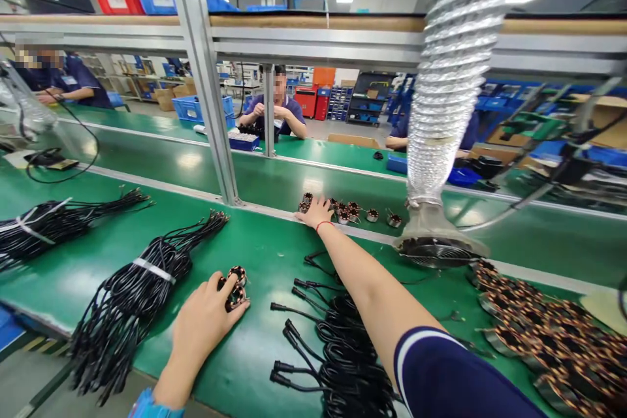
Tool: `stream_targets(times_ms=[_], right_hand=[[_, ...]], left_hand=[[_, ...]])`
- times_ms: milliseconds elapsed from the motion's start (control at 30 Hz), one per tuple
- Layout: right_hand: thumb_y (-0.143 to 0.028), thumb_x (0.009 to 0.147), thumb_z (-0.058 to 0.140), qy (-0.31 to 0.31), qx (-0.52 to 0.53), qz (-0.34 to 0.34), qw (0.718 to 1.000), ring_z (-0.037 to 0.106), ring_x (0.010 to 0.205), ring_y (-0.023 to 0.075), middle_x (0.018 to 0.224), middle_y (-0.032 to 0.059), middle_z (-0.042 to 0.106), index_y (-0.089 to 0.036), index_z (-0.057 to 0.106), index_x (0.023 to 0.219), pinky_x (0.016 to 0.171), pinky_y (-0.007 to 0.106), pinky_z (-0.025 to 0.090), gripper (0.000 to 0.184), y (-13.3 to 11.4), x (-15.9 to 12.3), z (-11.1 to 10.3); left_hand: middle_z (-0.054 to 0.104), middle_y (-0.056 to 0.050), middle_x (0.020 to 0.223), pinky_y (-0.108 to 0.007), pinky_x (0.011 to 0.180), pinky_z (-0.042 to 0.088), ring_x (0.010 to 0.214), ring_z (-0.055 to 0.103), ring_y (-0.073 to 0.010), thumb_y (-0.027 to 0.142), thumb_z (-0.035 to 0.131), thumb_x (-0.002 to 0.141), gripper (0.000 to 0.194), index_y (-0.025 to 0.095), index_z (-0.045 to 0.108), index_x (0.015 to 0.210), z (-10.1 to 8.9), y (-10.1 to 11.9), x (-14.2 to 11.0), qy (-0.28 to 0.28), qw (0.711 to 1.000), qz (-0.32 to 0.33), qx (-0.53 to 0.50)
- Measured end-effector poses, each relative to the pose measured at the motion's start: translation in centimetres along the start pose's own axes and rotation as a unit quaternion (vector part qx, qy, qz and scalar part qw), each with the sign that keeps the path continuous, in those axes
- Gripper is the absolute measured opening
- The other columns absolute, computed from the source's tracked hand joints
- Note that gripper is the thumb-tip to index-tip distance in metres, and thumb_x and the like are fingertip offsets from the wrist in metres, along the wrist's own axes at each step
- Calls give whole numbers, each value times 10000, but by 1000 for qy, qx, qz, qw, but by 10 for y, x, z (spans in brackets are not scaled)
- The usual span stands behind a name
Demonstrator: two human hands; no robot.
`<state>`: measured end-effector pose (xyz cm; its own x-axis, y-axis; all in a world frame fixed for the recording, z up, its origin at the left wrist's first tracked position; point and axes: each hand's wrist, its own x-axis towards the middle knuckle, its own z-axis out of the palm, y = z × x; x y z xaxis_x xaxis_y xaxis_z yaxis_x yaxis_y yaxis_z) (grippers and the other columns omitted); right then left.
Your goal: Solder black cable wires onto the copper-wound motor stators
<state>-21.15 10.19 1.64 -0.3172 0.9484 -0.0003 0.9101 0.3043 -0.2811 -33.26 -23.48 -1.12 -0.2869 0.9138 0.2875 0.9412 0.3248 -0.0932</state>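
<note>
My left hand (206,313) is closed around small motor stators (238,274) with copper windings, low over the green bench. The palm side of this hand is hidden. Stretched far forward, my right hand (317,211) reaches the strip behind the bench's metal rail. Its thumb and fingers are around stators (306,199) there, partly hiding them. Several more stators (349,211) lie just right of that hand. Under my right forearm is a pile of coiled black cables (350,339) with connector ends. A tied bundle of black cables (142,287) lies left of my left hand.
Many stators (558,333) cover the bench at right. A silver duct (441,91) with a hood (435,235) hangs low beside my right arm. A metal post (203,78) rises from the rail. Another cable bundle (44,228) lies far left. A co-worker (289,111) sits opposite.
</note>
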Motion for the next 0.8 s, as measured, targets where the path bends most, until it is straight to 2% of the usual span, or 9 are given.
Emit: stream_targets(times_ms=[133,267,367,467,600,800], right_hand=[[-670,787,556,-3,-24,-51,998,198,1430,445,1564,231,226,-116,271,1487,1060,651,303,937,-5,24,8],[-539,848,576,15,-51,-155,986,339,1370,344,1533,163,309,-183,360,1443,1084,494,359,726,4,42,10],[-507,862,577,24,-69,-204,976,377,1337,321,1521,146,321,-200,361,1436,1048,418,406,686,7,53,9],[-536,860,572,29,-85,-228,969,442,1266,320,1468,156,375,-190,356,1422,1004,411,433,695,-1,62,14],[-518,900,514,17,-105,-249,962,502,1179,304,1349,160,468,-172,399,1365,955,397,448,590,-15,75,22],[-441,920,525,-33,-122,-271,954,535,1141,271,1264,153,529,-139,434,1326,975,394,444,514,-32,80,19]], left_hand=[[621,-112,1224,-367,814,524,908,643,-255,535,477,894,455,253,631,1217,-1,3,0,-4,1000,-25,2],[621,-109,1218,-377,796,521,878,637,-258,541,459,897,473,249,625,1229,-2,8,2,-10,998,-56,6],[621,-121,1211,-397,787,519,894,632,-278,529,463,894,467,246,635,1222,-1,10,4,-7,998,-67,-2],[613,-144,1226,-419,762,523,899,628,-293,528,467,886,468,248,642,1219,2,10,3,1,998,-61,-17],[630,-139,1196,-420,700,528,823,623,-277,513,471,882,454,284,635,1238,2,9,-2,-1,998,-54,-29],[637,-121,1191,-381,715,526,851,615,-258,468,632,819,421,306,649,1207,-5,9,-3,-8,996,-38,-84]])
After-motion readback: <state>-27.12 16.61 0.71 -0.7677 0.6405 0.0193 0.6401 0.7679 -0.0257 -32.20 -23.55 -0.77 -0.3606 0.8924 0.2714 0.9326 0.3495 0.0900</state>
